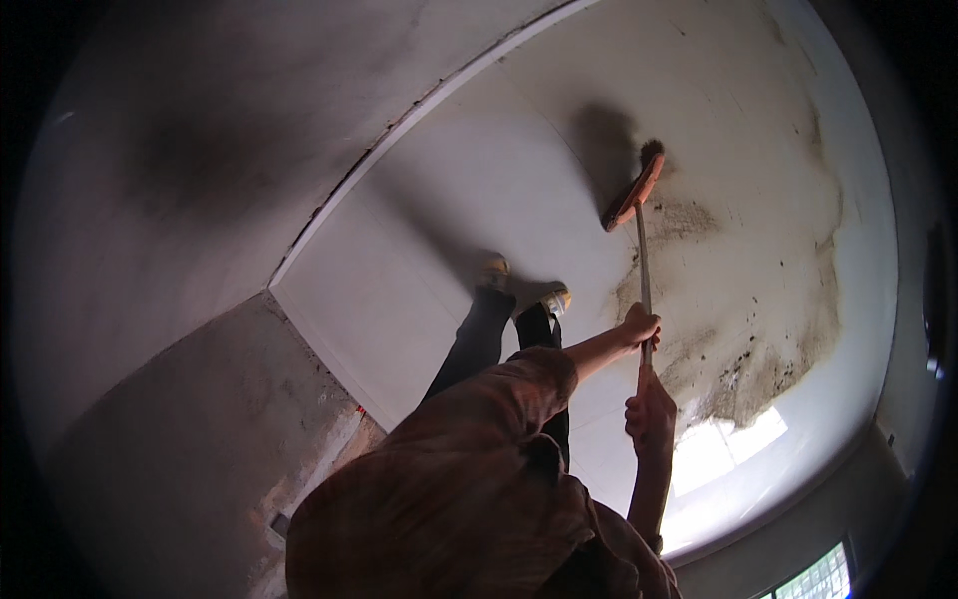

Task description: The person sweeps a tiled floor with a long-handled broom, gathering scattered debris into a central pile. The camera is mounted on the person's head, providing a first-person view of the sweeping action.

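Note:
Both hands grip the long handle of a broom (644, 247). Upper on the handle, closer to the broom head, is my left hand (640, 328), its fingers wrapped around the pole. My right hand (651, 418) grasps the lower end, nearer my body. The orange broom head (635, 191) is tilted on the floor, with dark bristles (653, 148) showing at its far end. Grey-brown dirt (685, 219) lies smeared on the pale floor (490, 168) beside the head.
A wider band of dirt and dark specks (748, 378) curves along the right. A white skirting (449, 88) edges the left wall (187, 172); a stained, peeling wall (224, 397) stands lower left. My shoes (555, 301) are below the broom head. A barred window (816, 575) shows lower right.

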A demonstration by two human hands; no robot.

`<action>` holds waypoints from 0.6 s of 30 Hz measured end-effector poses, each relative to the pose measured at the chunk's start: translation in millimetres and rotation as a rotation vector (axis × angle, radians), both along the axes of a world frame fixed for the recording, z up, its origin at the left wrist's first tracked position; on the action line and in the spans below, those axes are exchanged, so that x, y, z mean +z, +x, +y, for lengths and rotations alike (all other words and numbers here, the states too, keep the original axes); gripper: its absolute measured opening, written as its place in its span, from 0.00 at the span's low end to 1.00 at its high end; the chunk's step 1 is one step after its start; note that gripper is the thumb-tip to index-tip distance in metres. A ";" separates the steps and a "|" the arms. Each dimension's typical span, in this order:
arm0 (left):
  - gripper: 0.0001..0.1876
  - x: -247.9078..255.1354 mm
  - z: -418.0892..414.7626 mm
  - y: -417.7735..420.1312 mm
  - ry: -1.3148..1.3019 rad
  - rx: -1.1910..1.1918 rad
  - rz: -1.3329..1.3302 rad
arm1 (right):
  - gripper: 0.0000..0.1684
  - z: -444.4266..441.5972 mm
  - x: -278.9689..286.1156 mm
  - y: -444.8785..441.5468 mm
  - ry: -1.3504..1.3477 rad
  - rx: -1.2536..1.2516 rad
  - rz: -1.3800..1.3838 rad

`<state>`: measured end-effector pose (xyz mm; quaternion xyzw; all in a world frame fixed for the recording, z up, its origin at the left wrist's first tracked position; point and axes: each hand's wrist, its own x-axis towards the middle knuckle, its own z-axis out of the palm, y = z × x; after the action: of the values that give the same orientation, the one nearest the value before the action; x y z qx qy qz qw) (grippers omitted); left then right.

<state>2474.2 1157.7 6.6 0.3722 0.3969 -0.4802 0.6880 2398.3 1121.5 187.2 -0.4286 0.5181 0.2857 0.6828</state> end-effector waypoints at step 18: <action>0.05 -90.2 252.9 185.5 0.423 0.872 0.199 | 0.13 139.9 -151.8 255.1 0.832 0.191 0.088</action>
<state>2659.7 1410.7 -83.7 0.2552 0.6685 -0.0895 0.6928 2653.3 1261.4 35.4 -0.1500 0.3452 0.5505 0.7452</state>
